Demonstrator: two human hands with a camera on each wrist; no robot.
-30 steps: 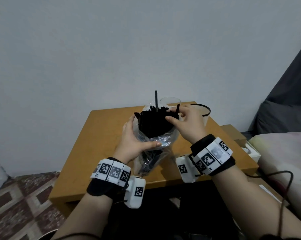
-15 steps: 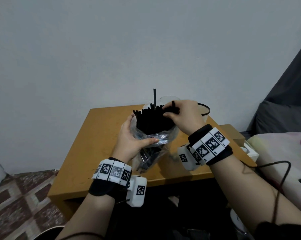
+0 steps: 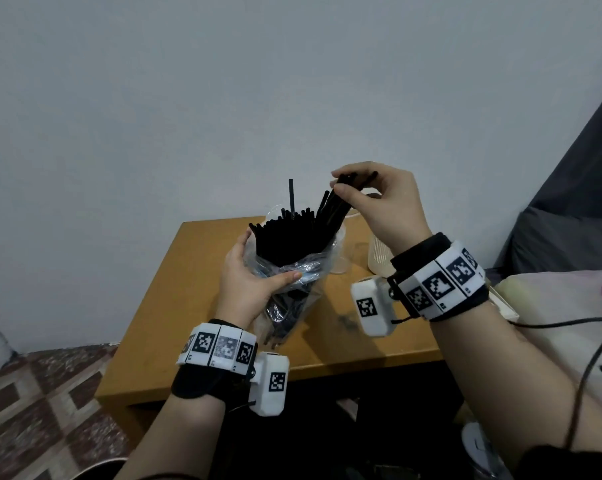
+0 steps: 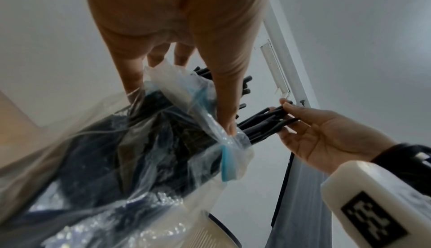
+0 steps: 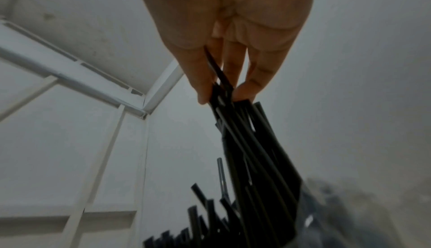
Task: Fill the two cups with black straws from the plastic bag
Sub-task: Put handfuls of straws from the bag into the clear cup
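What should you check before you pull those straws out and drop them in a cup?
1. Right hand pinches a bunch of straws: ok.
2. Left hand holds the bag upright: ok.
3. Bunch clear of the bag: not ok, the lower ends are still inside.
4. White cup stands upright on the table, near the right hand: ok.
5. Clear cup behind the bag has room: cannot tell, mostly hidden.
6. Bunch held evenly: not ok, tips are fanned out.
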